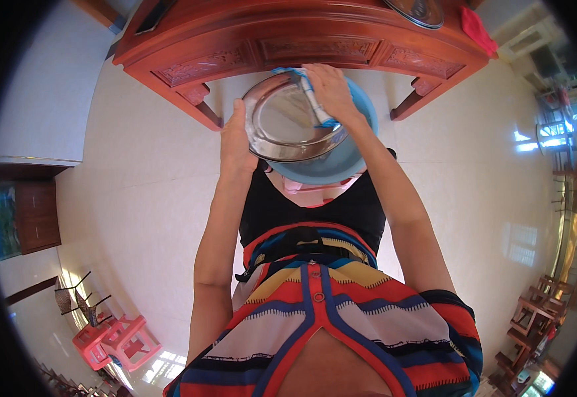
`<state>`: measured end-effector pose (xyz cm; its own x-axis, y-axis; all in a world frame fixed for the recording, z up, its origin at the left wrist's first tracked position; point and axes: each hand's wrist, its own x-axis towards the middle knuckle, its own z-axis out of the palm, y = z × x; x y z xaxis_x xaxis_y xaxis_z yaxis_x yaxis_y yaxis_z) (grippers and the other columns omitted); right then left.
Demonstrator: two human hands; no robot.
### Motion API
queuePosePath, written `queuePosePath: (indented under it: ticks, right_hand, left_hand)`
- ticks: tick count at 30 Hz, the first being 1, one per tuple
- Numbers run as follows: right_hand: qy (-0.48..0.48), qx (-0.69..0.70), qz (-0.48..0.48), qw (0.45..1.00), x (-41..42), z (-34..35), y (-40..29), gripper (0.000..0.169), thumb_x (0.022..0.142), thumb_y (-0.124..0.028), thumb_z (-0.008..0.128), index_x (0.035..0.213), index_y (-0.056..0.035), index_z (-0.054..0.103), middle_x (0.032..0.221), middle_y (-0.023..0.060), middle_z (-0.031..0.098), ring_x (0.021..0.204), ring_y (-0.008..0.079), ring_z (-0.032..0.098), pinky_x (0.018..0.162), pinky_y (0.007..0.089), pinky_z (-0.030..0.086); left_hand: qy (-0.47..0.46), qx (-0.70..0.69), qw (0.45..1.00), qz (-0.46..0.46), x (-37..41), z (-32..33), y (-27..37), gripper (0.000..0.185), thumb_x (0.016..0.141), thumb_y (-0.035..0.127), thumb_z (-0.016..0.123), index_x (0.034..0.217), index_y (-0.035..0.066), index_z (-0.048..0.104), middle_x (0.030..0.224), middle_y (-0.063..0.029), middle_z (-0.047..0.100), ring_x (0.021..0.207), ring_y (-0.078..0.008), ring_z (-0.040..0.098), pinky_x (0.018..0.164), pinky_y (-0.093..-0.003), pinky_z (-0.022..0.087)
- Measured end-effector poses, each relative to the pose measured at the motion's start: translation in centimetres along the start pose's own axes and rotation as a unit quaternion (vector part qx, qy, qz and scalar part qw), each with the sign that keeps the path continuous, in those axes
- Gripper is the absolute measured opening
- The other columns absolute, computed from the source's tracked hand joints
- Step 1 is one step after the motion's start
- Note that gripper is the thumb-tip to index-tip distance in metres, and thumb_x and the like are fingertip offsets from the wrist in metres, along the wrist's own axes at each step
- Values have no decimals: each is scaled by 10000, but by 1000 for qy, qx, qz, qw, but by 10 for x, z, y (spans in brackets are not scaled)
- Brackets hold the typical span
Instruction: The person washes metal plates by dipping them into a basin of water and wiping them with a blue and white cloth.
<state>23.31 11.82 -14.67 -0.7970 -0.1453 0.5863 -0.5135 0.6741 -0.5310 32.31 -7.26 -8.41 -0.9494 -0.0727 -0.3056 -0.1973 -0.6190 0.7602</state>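
Observation:
My left hand (236,141) grips the left rim of a round, shiny metal plate (281,116), thumb on top. The plate is tilted over a light blue plastic basin (328,168). Pressed to the plate's upper right side is a white and blue cloth (313,99), held under my right hand (330,92). My right fingers point away from me, towards the plate's far edge. The basin's inside is mostly hidden by the plate and my right arm. Below the basin, part of a pink plastic stool (313,188) shows between my knees.
Ahead stands a carved reddish wooden table (313,30). On it lie metal plates (420,12) and a red cloth (478,31) at the right, and a dark flat object (154,17) at the left. Pink plastic stools (129,342) stand behind left, wooden chairs (531,317) behind right.

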Motion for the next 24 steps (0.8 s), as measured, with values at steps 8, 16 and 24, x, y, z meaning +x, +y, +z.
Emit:
queuePosePath:
  ticks: [8,16,24]
  right_hand:
    - [23,30,167,985,-57,-3,12,381,913,-285,398,1174,-39,526,1202,235,480,1128,384,426,962,430,316]
    - [31,103,148,983,-72,7,-104,457,932,-314,359,1306,-55,390,1360,227,297,1255,400,261,1034,439,196]
    - [114,650,461,593,-36,-45,-71,312,864,-204,513,1123,-30,525,1131,84,538,1059,214,481,950,325,348]
  left_hand:
    - [8,-36,999,7,5,-1,-7,405,922,299,462,1146,-36,496,1092,-124,567,960,-218,568,823,-337,467]
    - [29,42,994,96,5,25,-31,361,936,278,435,1103,-15,561,1006,-59,599,878,-140,574,778,-276,454]
    - [-223,527,747,339,-30,14,-49,376,824,323,602,1039,15,608,925,-134,636,800,-229,608,688,-252,452]
